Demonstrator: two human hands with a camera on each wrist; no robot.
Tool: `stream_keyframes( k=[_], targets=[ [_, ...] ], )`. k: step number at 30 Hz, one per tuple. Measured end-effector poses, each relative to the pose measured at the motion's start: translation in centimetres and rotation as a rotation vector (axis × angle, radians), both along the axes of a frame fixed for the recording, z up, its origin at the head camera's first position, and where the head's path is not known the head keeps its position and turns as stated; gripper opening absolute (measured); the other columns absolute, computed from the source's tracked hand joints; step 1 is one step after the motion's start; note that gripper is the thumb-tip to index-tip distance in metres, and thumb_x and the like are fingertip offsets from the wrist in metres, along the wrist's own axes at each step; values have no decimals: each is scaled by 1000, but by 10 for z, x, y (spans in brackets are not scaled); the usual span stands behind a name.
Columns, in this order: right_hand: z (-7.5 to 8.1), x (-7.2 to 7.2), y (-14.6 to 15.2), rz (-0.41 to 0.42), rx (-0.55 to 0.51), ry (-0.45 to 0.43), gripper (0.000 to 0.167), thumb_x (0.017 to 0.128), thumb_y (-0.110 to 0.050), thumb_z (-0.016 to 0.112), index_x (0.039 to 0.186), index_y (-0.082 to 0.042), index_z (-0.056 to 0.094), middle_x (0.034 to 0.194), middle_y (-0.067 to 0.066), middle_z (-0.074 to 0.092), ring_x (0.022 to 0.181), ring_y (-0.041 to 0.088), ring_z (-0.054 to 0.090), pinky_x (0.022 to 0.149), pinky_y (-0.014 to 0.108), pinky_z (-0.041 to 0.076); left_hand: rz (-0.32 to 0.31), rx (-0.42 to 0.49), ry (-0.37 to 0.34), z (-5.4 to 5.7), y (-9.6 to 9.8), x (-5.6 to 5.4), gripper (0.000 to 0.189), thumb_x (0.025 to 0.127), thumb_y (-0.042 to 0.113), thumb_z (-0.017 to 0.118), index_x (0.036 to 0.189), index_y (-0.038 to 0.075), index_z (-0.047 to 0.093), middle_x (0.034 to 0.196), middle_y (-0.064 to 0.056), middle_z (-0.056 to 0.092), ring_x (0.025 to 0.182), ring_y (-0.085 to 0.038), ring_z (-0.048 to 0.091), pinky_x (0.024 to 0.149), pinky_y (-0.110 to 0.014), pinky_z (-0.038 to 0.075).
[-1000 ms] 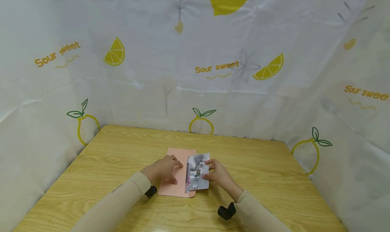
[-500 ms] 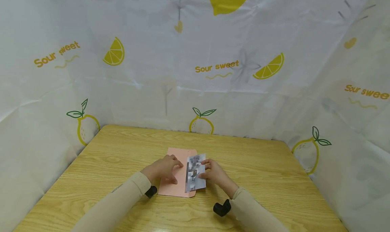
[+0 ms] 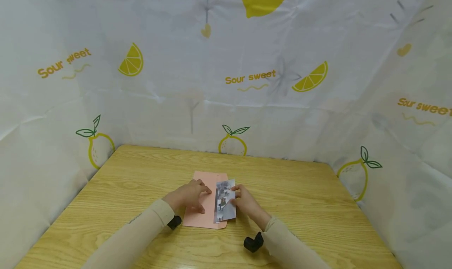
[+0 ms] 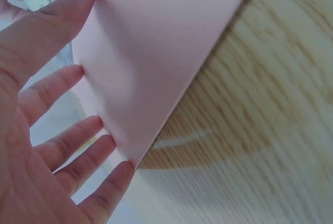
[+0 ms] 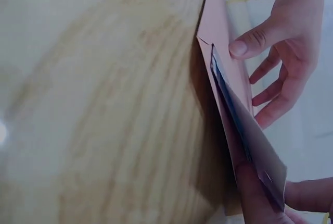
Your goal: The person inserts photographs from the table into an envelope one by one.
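A pink paper envelope lies flat on the wooden table, its open side with the flap facing right. My left hand rests its spread fingertips on the envelope; in the left wrist view they press along the pink paper. With fingers and thumb, my right hand pinches the right edge of a picture card. The card's left part is hidden inside the envelope. In the right wrist view the card slants up out of the envelope's mouth, with dark layers showing at its edge.
The wooden table reaches back to a white curtain printed with lemons and lettering, which also hangs at both sides. Black wrist mounts sit beneath the cuffs of the beige sleeves.
My right hand has moved left with the picture card, so less of the card shows outside the envelope. The left hand and the envelope have stayed in place.
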State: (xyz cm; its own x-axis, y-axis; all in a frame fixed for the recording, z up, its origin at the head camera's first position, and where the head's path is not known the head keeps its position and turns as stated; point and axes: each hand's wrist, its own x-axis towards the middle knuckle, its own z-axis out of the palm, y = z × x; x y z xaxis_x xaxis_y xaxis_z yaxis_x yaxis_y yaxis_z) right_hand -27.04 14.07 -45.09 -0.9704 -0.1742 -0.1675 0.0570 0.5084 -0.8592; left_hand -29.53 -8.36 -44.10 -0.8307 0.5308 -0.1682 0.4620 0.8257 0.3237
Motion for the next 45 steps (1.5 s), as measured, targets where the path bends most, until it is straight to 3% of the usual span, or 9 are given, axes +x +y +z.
stream_keyframes(
  k=[5,9,13,28,36,45],
  targets=[
    [-2,6,1,-35,-96,14,40,97,5,48,131,6,28,115,33,58,90,30,62,65,34,49,4,-2,-2,0,0,0,60,72,33,85,127,20,63,128,-6,52,121,-26,47,99,-41,46],
    [-5,9,1,-51,-139,22,33,98,7,43,128,8,31,115,33,58,94,33,64,68,39,54,6,3,-3,0,0,0,60,73,33,85,127,20,63,128,-6,52,121,-26,47,98,-41,46],
    [-9,11,0,-53,-143,31,30,97,8,42,127,9,35,109,29,60,89,27,63,67,38,55,10,2,-5,0,-1,1,60,73,33,85,127,20,63,129,-6,52,121,-26,47,98,-41,46],
    [-11,10,-4,-53,-92,2,32,97,4,49,128,9,47,95,15,53,81,18,55,63,30,52,24,-1,-13,0,1,0,60,72,33,86,126,20,63,128,-6,52,118,-25,48,98,-42,46],
    [-8,11,-6,-9,-134,-34,31,96,7,50,126,11,51,98,19,55,84,18,60,74,32,57,26,10,-24,4,2,2,60,72,31,86,126,19,64,126,-6,52,117,-25,48,97,-41,47],
    [-9,9,-8,58,-45,29,35,83,11,63,118,10,60,92,14,62,76,13,56,68,27,54,20,10,-20,6,2,3,59,72,31,86,125,18,64,126,-7,52,117,-26,48,97,-42,46]
  ],
)
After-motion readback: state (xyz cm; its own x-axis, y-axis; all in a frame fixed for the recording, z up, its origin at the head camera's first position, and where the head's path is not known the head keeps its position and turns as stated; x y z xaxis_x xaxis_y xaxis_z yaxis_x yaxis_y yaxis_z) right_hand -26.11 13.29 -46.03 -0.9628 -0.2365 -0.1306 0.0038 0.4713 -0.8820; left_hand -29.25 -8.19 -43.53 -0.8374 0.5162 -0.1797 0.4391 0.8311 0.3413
